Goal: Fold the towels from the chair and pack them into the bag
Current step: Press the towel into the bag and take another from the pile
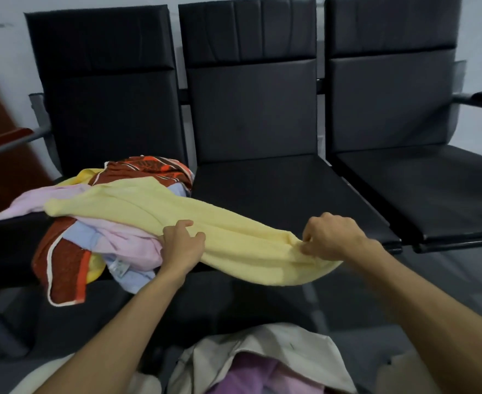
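Hands both on yellow towel (205, 220): left hand (181, 245) grips its near edge, right hand (333, 236) pinches its end. Towel stretches from pile (91, 223) on left chair (106, 109). Bag (262, 362) sits below, open.

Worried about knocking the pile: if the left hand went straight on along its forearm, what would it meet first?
The yellow towel that the left hand grips. Past it, probably the middle chair's black seat, not the pile, though depth is unclear.
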